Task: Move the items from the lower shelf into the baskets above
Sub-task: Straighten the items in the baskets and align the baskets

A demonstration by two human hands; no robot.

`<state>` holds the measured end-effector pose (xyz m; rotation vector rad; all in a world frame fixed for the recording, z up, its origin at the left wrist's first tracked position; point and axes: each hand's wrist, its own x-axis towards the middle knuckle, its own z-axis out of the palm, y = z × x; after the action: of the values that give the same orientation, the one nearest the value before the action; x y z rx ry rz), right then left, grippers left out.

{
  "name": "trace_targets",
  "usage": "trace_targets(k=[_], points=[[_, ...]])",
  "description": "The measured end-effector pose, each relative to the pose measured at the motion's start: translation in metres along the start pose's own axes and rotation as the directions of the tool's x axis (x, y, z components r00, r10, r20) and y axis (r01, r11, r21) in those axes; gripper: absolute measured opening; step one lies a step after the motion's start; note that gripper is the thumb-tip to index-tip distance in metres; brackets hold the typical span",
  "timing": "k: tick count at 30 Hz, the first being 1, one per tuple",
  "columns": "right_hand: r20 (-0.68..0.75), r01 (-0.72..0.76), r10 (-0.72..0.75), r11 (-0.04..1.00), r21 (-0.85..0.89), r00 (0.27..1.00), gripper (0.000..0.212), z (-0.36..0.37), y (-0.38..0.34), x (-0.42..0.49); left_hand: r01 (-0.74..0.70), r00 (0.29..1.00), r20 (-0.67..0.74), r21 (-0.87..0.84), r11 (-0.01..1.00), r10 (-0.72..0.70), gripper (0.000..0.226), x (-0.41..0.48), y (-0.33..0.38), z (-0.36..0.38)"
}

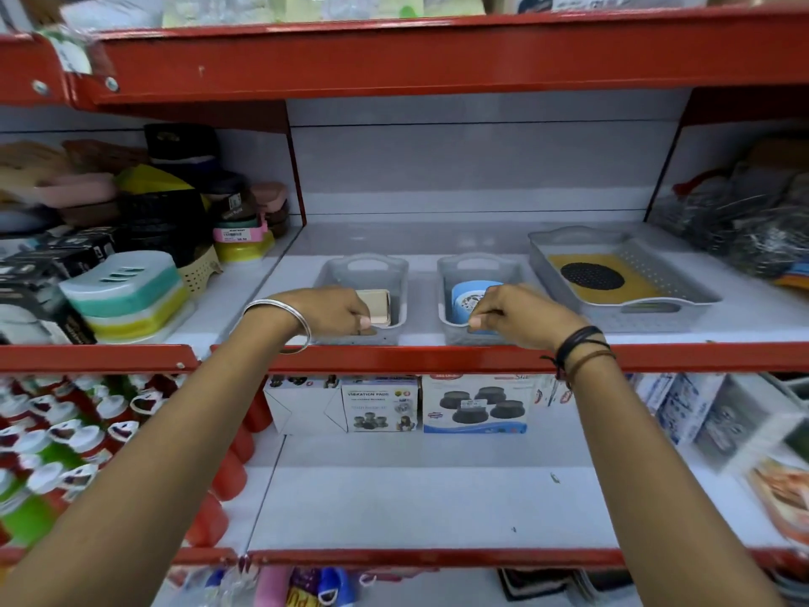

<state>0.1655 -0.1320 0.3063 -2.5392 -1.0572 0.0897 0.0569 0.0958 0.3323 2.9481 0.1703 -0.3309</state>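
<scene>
while the left hand (337,313) pinches a beige item (377,306) and the right hand (516,315) a blue one (466,300), fingers closed, either could snag its basket (481,267) rim and tip out.

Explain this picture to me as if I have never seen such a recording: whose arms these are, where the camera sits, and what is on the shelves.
There is no machine here. One camera worn on a person's head looks forward and down, so both bare arms reach in from below. The left hand, with a silver bangle, holds a beige flat square item in the left small grey plastic basket. The right hand, with dark wristbands, holds a blue round item in the middle small grey basket. To the right, a wide grey tray basket holds a yellow pad with a black perforated disc. All stand on a red-edged white shelf. The shelf below carries printed boxes.
</scene>
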Motion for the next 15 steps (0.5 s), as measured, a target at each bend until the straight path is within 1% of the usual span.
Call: trace_targets(k=[3, 5, 6, 8, 9, 10, 11, 12, 13, 14, 15], points=[[-0.017, 0.027, -0.026, 1.000, 0.015, 1.000, 0.022, 0.001, 0.000, -0.008, 0.036, 0.999, 0.016, 0.037, 0.999, -0.037, 0.023, -0.007, 0.007, 0.000], [-0.049, 0.046, -0.045, 0.999, 0.025, 0.998, 0.026, -0.003, 0.002, -0.013, 0.071, 0.997, 0.002, 0.113, 0.991, -0.072, 0.025, -0.006, 0.016, -0.001], [-0.085, 0.044, -0.040, 0.998, 0.043, 0.996, 0.027, -0.009, 0.006, -0.016, 0.067, 0.996, -0.061, 0.151, 0.986, -0.059, 0.026, -0.004, 0.023, -0.001], [-0.203, 0.022, -0.005, 0.996, 0.083, 0.979, 0.025, -0.023, 0.021, -0.021, 0.012, 0.967, -0.253, 0.171, 0.985, 0.033, 0.025, 0.005, 0.042, 0.003], [-0.275, 0.002, 0.017, 0.997, 0.071, 0.961, 0.024, -0.031, 0.037, -0.022, -0.041, 0.941, -0.328, 0.128, 0.991, 0.082, 0.025, 0.010, 0.057, 0.007], [-0.338, -0.028, 0.034, 0.999, 0.023, 0.941, 0.024, -0.038, 0.053, -0.021, -0.101, 0.922, -0.367, 0.071, 0.992, 0.121, 0.028, 0.016, 0.073, 0.011], [-0.377, -0.079, 0.063, 0.996, -0.028, 0.924, 0.024, -0.043, 0.072, -0.022, -0.162, 0.913, -0.376, 0.024, 0.986, 0.159, 0.032, 0.020, 0.093, 0.016], [-0.386, -0.147, 0.110, 0.987, -0.068, 0.916, 0.024, -0.049, 0.090, -0.025, -0.208, 0.915, -0.357, -0.018, 0.978, 0.188, 0.035, 0.025, 0.113, 0.022], [-0.366, -0.219, 0.176, 0.973, -0.079, 0.914, 0.026, -0.053, 0.108, -0.027, -0.235, 0.921, -0.330, -0.050, 0.971, 0.206, 0.035, 0.030, 0.132, 0.029], [-0.305, -0.281, 0.245, 0.956, -0.081, 0.920, 0.031, -0.056, 0.121, -0.030, -0.234, 0.931, -0.302, -0.070, 0.970, 0.203, 0.034, 0.035, 0.147, 0.038], [-0.222, -0.313, 0.289, 0.946, -0.082, 0.931, 0.038, -0.059, 0.134, -0.034, -0.204, 0.941, -0.289, -0.070, 0.976, 0.176, 0.034, 0.040, 0.160, 0.047]])
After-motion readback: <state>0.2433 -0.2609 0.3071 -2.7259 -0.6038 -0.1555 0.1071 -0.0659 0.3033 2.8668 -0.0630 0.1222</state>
